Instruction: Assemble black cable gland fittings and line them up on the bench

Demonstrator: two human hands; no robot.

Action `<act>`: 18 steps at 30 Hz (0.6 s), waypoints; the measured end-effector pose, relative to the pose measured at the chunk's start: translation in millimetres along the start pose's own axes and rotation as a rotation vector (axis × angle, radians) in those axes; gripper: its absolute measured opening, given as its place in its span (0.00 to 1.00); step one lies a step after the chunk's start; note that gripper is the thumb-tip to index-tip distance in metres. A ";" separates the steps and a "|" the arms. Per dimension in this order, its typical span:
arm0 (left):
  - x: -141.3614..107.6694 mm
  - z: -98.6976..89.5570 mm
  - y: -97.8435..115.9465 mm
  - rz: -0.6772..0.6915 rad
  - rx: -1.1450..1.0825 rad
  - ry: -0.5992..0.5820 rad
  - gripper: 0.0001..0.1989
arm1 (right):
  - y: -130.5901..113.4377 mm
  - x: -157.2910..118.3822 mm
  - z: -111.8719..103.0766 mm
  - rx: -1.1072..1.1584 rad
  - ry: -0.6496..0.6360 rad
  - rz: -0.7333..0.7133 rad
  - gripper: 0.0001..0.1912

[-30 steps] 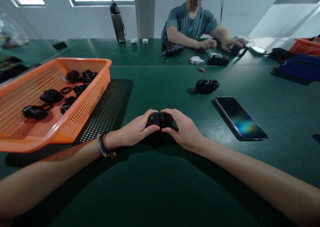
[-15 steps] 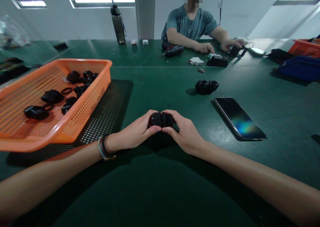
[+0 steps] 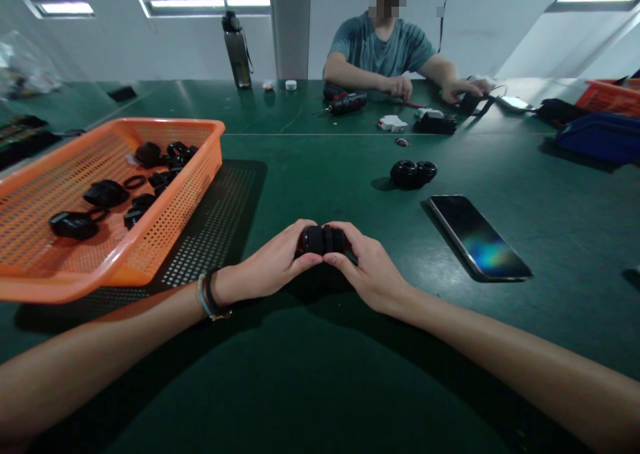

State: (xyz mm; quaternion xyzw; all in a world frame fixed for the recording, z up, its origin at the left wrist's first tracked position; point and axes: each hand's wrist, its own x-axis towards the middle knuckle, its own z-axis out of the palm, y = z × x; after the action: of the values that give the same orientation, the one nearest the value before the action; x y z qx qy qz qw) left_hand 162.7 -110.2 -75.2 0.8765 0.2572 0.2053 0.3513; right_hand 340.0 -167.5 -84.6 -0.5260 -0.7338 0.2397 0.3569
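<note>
Between both hands is a black cylindrical fitting point(image 3: 324, 239) with a ridged band around its middle. My left hand point(image 3: 283, 261) grips its left end, thumb in front and fingers behind. My right hand point(image 3: 367, 264) grips the right end the same way, and the two thumb tips almost meet below it. Part of each end is hidden by my fingers. Farther off, beyond my right hand, a pair of black round ringed parts point(image 3: 413, 173) stands on the green table point(image 3: 330, 374). A smartphone point(image 3: 477, 236) lies to the right of my right hand.
An orange perforated basket point(image 3: 113, 267) with several black parts stands at left. Across the table a person point(image 3: 380, 54) handles items near a cordless drill point(image 3: 347, 103). A dark bottle point(image 3: 237, 51) stands at the back; a blue bin point(image 3: 600, 136) is at far right.
My hands and the black fitting stay practically in place. Across the table, the person's hand has shifted slightly left and back, and a red, thin object now shows beside it.
</note>
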 end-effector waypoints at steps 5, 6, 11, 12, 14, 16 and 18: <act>1.5 -1.0 -0.2 -0.056 -0.050 -0.017 0.16 | 11.2 7.6 -3.3 -0.102 0.008 -0.137 0.18; 2.2 -1.2 -0.4 -0.072 -0.073 -0.021 0.16 | 14.7 9.7 -4.2 -0.129 0.009 -0.197 0.21; 4.8 -2.1 -1.8 -0.096 -0.189 -0.046 0.15 | 26.6 16.1 -3.2 -0.237 0.065 -0.364 0.28; 4.8 -1.9 -2.3 -0.096 -0.194 -0.048 0.15 | 27.1 16.0 -1.6 -0.245 0.073 -0.366 0.28; 4.3 -1.0 -3.3 -0.094 -0.183 -0.046 0.16 | 26.3 14.8 2.2 -0.237 0.097 -0.357 0.27; 3.3 0.4 -4.0 -0.088 -0.157 -0.041 0.16 | 24.0 12.6 5.5 -0.216 0.110 -0.337 0.25; 2.2 1.7 -4.2 -0.083 -0.136 -0.038 0.17 | 20.7 10.3 7.4 -0.189 0.111 -0.304 0.23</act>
State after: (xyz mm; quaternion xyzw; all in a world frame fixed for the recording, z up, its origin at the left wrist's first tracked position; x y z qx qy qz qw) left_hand 164.0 -107.1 -78.9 0.8430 0.2721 0.1907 0.4230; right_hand 344.8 -150.8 -101.5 -0.4526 -0.8033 0.0839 0.3780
